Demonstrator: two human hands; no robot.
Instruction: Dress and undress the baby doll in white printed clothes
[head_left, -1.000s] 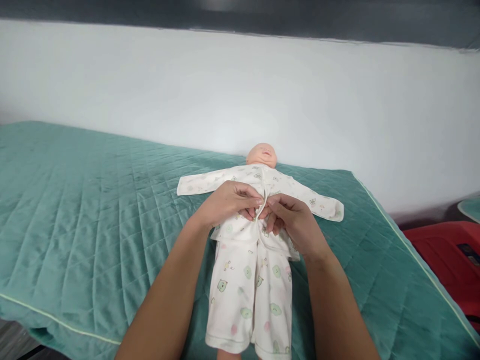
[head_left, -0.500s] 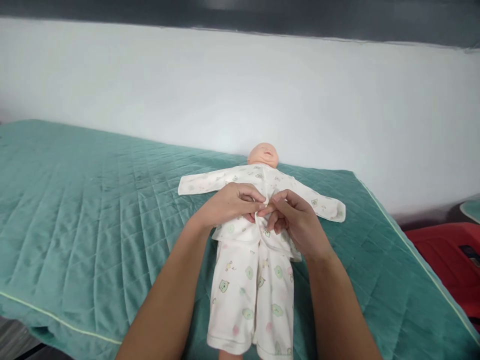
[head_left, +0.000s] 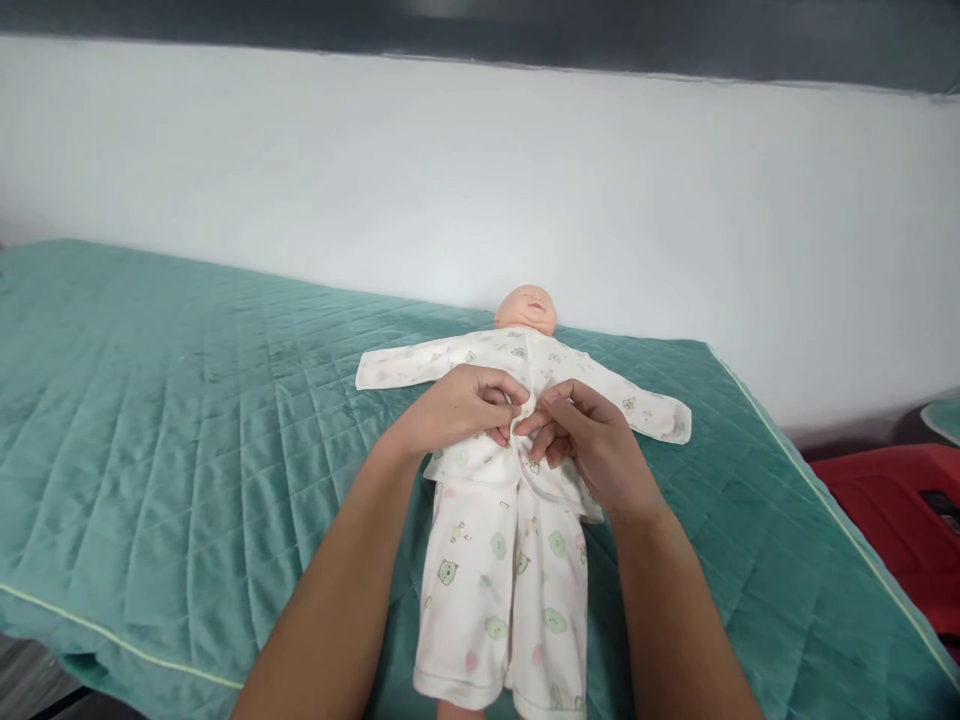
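Note:
A baby doll (head_left: 527, 308) lies on its back, its head toward the wall and its arms spread wide. It wears a white printed shirt (head_left: 480, 348) and matching pants (head_left: 495, 590) with green and pink figures. Over the shirt's middle, my left hand (head_left: 476, 403) pinches one edge of the front opening. Facing it, my right hand (head_left: 581, 425) has thumb and forefinger closed on the other edge, its remaining fingers curled over the cloth. Both sets of fingertips nearly meet at the front seam. Any button or snap between them is too small to make out.
A green quilted cover (head_left: 187, 420) lies under the doll, with a pale piped border along its edges. Behind it rises a white wall (head_left: 375, 170). A red plastic object (head_left: 892, 520) stands beyond the right edge.
My fingertips have shifted slightly at the shirt's front opening, with a small gap now between the two hands. The doll and its clothes otherwise stay in place.

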